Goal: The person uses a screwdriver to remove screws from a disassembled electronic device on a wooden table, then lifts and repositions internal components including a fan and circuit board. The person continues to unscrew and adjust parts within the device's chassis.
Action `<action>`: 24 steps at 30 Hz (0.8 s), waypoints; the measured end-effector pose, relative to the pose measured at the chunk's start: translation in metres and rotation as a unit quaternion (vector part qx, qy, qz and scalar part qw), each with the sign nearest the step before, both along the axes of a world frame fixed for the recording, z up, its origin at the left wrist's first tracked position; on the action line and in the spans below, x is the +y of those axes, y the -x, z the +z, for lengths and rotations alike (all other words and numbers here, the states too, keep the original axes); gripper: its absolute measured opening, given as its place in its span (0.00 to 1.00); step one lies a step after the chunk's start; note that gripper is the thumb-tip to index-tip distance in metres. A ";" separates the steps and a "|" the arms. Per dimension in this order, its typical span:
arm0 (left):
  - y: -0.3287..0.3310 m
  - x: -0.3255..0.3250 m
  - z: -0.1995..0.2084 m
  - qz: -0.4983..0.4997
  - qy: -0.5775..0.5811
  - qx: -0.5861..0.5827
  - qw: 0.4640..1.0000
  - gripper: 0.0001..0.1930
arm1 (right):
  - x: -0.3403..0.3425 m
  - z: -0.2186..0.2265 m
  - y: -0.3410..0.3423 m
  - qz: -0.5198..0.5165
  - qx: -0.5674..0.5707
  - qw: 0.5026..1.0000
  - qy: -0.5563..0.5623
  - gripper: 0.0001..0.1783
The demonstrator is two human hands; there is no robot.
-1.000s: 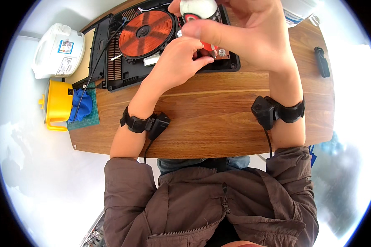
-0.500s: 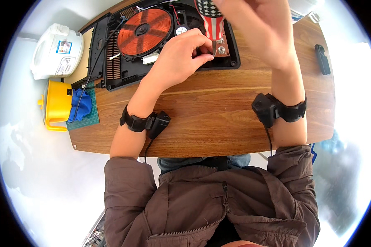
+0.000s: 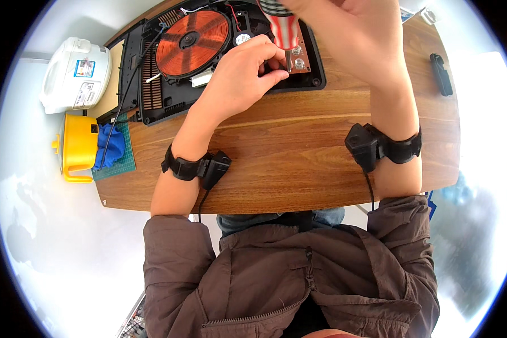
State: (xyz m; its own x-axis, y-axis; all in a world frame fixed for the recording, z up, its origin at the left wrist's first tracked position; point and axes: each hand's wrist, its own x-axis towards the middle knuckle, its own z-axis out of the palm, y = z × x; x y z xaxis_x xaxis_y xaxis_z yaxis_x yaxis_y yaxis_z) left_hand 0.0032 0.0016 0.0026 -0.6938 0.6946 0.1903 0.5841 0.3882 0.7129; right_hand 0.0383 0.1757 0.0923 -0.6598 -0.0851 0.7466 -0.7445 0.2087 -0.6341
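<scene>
- Right hand (image 3: 349, 28): grip closed around red-and-white striped screwdriver handle (image 3: 281, 22).
- Left hand (image 3: 239, 76): fingertips pinched at brown circuit board (image 3: 297, 56) (opened black induction cooker (image 3: 152, 96), wooden counter (image 3: 298, 152)).

There is only one view, taken from a camera on the person's head, and it looks almost straight down. The wide fisheye lens packs the whole scene into a round picture with black corners, and straight edges bow near the rim. The wooden table (image 3: 298, 169) fills the middle, its far edge curving along the top. The person's brown jacket (image 3: 287, 276) sits closest to the lens, filling the bottom. Both forearms come up from the lower edge, and the left hand (image 3: 239, 73) and right hand (image 3: 349, 31) end up near the top of the picture. Pale floor surrounds the table on the left and right.
</scene>
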 end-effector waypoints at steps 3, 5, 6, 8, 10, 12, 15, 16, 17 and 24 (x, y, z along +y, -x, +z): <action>0.000 -0.001 0.000 0.000 0.008 0.008 1.000 0.08 | 0.005 -0.015 0.015 0.144 -0.037 0.981 0.121 0.15; 0.000 -0.001 -0.001 0.002 0.015 0.009 1.000 0.08 | 0.010 -0.011 0.008 0.073 -0.036 0.996 0.030 0.15; 0.000 -0.001 0.000 0.002 0.014 0.009 1.000 0.08 | 0.010 -0.004 0.003 0.025 -0.014 0.999 -0.019 0.15; -0.001 0.000 0.000 0.003 0.013 0.011 1.000 0.08 | 0.008 -0.011 0.008 0.023 0.015 1.000 0.007 0.16; 0.000 -0.001 -0.002 0.000 0.011 0.010 1.000 0.08 | -0.011 -0.009 0.009 0.027 0.011 0.995 0.094 0.16; 0.000 -0.001 -0.003 0.001 0.015 0.016 1.000 0.09 | -0.021 0.001 -0.005 -0.033 -0.009 0.996 0.081 0.16; 0.000 -0.002 -0.001 0.003 0.022 0.025 0.999 0.09 | 0.007 -0.002 -0.001 -0.016 -0.025 0.999 -0.036 0.14; 0.000 -0.001 0.000 0.002 0.018 0.023 1.000 0.09 | 0.011 -0.001 -0.001 -0.002 -0.030 0.998 -0.059 0.14; -0.001 -0.001 0.000 0.002 0.015 0.021 1.000 0.09 | 0.009 0.000 -0.003 0.011 -0.035 0.999 -0.037 0.14; 0.000 -0.001 0.000 -0.003 0.015 0.031 0.999 0.09 | -0.003 -0.002 -0.002 -0.026 -0.010 1.000 0.006 0.13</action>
State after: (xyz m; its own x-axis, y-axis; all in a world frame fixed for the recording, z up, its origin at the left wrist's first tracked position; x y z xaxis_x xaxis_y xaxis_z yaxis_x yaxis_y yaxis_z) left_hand 0.0036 0.0011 0.0021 -0.6773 0.7047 0.2114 0.6293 0.4060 0.6627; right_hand 0.0404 0.1724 0.0903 -0.6777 -0.0406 0.7342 -0.7201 0.2388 -0.6514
